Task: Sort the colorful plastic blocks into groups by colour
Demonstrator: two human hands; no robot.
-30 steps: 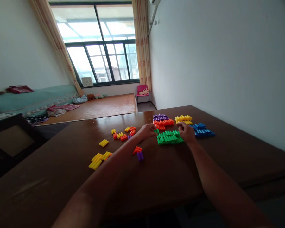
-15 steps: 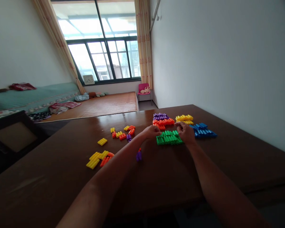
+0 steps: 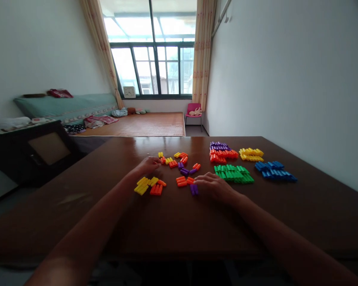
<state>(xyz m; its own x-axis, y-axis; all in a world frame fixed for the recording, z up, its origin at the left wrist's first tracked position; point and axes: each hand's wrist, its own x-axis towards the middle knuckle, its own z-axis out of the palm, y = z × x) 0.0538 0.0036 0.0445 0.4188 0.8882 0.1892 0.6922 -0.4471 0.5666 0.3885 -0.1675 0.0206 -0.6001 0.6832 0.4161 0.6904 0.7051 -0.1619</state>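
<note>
My left hand (image 3: 149,165) is over the left part of the table, its fingers curled together beside the mixed yellow and orange pieces (image 3: 168,160); what they hold, if anything, is hidden. Nearer me lie yellow pieces (image 3: 142,186) and orange pieces (image 3: 156,190). My right hand (image 3: 211,184) rests low with its fingers reaching left, close to an orange piece (image 3: 190,180) and purple pieces (image 3: 193,189). Whether it grips one is too small to tell. Behind it, green pieces (image 3: 234,174) lie in rows.
Farther right on the brown table (image 3: 179,226) are blue pieces (image 3: 276,171), yellow rows (image 3: 251,154), and purple (image 3: 220,146) and orange rows (image 3: 223,153). A bed (image 3: 155,124), a pink chair (image 3: 193,111) and a dark cabinet (image 3: 47,145) stand beyond.
Both hands have moved away from the green rows, toward the loose pieces on the left; my left hand went farthest. The camera view has turned left.
</note>
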